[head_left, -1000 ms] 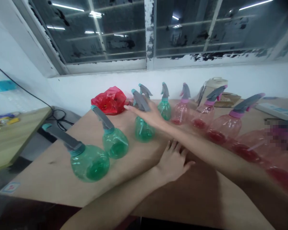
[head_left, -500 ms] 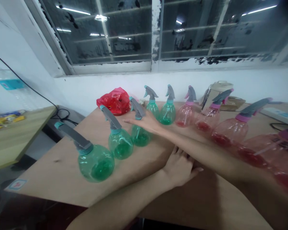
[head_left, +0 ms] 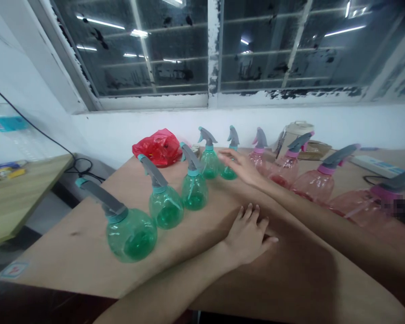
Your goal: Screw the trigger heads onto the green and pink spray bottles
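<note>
My left hand lies palm down on the table, its fingers spread and nothing in them. Above it, my right hand reaches across with fingers stretched out, partly in front of a green spray bottle at the back; whether it touches that bottle I cannot tell. More green spray bottles, the nearest one at the left front, stand in a curved row with grey trigger heads. Pink spray bottles with red liquid continue the row to the right, some partly behind my right arm.
Behind the row sit a red plastic bag and a pale container against the wall. A white power strip lies at the right. A second table stands at the left with a black cable beside it.
My right hand has moved right, from the green bottles left of centre to the back of the row. My left hand stays on the table, its fingers now more in sight. The view has shifted slightly.
</note>
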`<action>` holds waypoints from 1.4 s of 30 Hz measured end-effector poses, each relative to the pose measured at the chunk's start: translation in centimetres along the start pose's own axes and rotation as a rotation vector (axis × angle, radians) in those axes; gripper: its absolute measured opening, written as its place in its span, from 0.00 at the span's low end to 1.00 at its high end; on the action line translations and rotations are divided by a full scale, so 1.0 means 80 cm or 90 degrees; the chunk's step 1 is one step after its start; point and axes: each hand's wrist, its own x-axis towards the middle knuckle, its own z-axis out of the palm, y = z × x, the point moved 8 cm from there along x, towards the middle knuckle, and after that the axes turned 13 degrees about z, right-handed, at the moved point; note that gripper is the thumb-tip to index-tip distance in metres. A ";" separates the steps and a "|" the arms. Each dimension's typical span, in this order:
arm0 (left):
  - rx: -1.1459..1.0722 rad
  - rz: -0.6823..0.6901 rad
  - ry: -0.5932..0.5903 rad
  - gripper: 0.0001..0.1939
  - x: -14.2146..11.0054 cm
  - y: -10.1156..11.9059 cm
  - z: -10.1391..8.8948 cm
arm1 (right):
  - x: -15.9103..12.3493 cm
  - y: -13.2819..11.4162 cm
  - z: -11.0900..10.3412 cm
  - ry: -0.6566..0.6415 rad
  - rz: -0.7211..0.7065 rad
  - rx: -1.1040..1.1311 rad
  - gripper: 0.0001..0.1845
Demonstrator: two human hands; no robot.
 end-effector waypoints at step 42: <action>-0.200 0.115 0.179 0.06 0.008 0.027 -0.044 | -0.146 -0.039 -0.185 0.248 0.090 -0.412 0.21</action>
